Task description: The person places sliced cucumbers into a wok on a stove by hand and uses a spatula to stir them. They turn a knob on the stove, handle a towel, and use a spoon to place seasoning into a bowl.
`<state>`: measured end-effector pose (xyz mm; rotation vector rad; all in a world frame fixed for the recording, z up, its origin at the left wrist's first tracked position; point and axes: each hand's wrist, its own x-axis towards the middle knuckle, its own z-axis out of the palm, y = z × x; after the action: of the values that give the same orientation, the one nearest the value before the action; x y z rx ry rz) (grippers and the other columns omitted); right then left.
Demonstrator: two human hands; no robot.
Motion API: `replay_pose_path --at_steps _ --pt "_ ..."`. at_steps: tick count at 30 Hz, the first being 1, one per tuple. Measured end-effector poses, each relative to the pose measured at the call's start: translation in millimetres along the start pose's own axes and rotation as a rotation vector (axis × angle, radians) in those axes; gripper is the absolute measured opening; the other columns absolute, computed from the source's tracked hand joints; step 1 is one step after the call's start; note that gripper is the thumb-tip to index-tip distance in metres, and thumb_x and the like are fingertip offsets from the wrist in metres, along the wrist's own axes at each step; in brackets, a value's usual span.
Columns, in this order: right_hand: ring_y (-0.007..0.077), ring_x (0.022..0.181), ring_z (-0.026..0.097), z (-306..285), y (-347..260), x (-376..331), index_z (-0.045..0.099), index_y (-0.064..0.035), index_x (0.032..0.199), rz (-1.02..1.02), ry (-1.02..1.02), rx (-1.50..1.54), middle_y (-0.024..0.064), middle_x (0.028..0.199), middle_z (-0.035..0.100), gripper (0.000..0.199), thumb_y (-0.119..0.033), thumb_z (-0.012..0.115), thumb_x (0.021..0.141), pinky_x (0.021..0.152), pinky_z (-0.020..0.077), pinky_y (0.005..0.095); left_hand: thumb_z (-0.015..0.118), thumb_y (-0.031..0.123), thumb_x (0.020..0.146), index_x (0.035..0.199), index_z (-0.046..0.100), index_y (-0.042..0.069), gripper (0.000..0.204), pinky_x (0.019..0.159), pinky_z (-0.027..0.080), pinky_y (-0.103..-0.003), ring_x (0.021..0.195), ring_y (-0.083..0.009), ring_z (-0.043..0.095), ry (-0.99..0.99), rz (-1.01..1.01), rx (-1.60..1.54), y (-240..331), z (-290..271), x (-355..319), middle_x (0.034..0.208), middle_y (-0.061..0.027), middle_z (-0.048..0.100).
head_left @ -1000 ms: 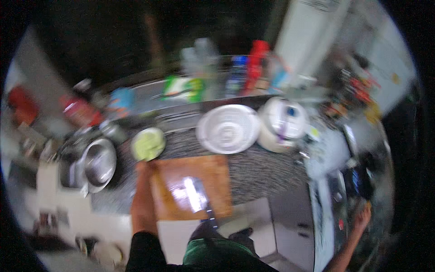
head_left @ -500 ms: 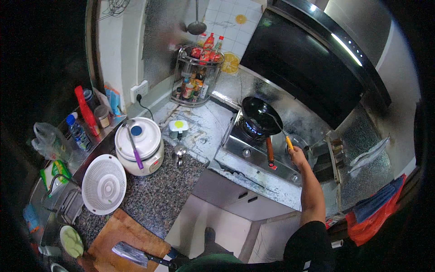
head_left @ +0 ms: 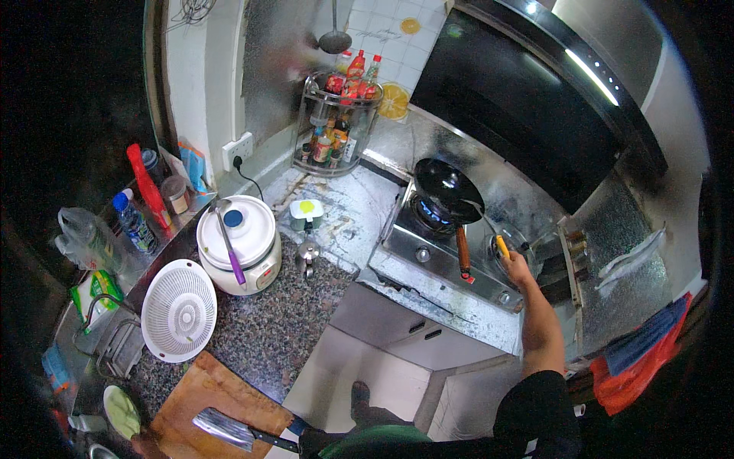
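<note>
My right hand (head_left: 516, 265) is closed around the yellow handle of a long-handled metal cooking utensil (head_left: 501, 246). The metal end reaches to the near right rim of a black wok (head_left: 449, 190); its tip is hard to make out. Tilted over a blue flame (head_left: 434, 215), the wok sits on the left burner of a steel gas stove (head_left: 405, 243), its brown wooden handle (head_left: 463, 251) pointing toward me. My left hand does not show.
A white lidded cooker (head_left: 248, 264), with a purple-handled utensil (head_left: 232, 249) across its lid, stands left beside a white colander (head_left: 164, 306). A cleaver (head_left: 223, 428) lies on a wooden cutting board (head_left: 187, 394). Bottles fill a corner rack (head_left: 336, 99); a range hood (head_left: 527, 99) hangs above.
The whole view has shifted slightly. My right hand with the utensil has drawn a little toward me, away from the wok's middle. The wok stays over the flame.
</note>
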<state>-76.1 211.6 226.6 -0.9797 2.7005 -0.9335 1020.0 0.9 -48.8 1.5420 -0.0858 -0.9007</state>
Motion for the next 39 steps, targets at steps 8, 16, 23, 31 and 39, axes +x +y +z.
replay_pose_path --at_steps 8,16,23,31,39 --pt "0.0200 0.066 0.054 -6 23 -8 0.058 0.0003 0.101 0.083 -0.012 -0.130 0.0100 0.075 0.059 0.027 -0.023 0.057 0.087 0.062 0.0436 0.0349 0.054 0.024 0.086 0.090 0.056 0.002 0.022 0.063 0.049 -0.037 0.073 -0.0272 0.058 0.002 0.103 0.058 40 31 -84 0.085 -0.0109 0.058" --pt "0.0341 0.089 0.061 -45 78 27 0.056 -0.0020 0.111 -0.040 -0.001 -0.346 0.0206 0.092 0.063 0.035 -0.028 0.054 0.087 0.077 0.0456 0.0398 0.054 0.021 0.086 0.089 0.056 0.001 0.020 0.063 0.048 -0.036 0.073 -0.0270 0.057 -0.108 0.179 0.084 35 118 -242 0.084 -0.0105 0.057" --pt "0.0392 0.087 0.060 -99 125 73 0.055 -0.0103 0.112 -0.136 -0.133 -0.325 0.0206 0.091 0.064 0.035 -0.034 0.051 0.088 0.076 0.0461 0.0476 0.054 0.019 0.085 0.088 0.056 0.001 0.019 0.064 0.048 -0.036 0.074 -0.0268 0.057 -0.161 0.229 0.095 19 175 -387 0.084 -0.0101 0.056" --pt "0.0354 0.092 0.057 -120 204 125 0.056 -0.0073 0.101 -0.221 -0.076 -0.468 0.0170 0.093 0.059 0.025 -0.029 0.053 0.088 0.076 0.0447 0.0469 0.053 0.016 0.085 0.086 0.055 0.000 0.017 0.064 0.047 -0.035 0.075 -0.0266 0.056 -0.166 0.257 0.107 0 188 -485 0.083 -0.0097 0.056" --pt "0.0298 0.096 0.052 -111 269 148 0.062 -0.0095 0.100 -0.259 0.105 -0.600 0.0111 0.096 0.055 0.026 -0.027 0.064 0.080 0.081 0.0415 0.0425 0.053 0.014 0.085 0.085 0.055 -0.001 0.015 0.064 0.047 -0.034 0.075 -0.0264 0.056 -0.165 0.245 0.126 -20 188 -519 0.082 -0.0093 0.055"
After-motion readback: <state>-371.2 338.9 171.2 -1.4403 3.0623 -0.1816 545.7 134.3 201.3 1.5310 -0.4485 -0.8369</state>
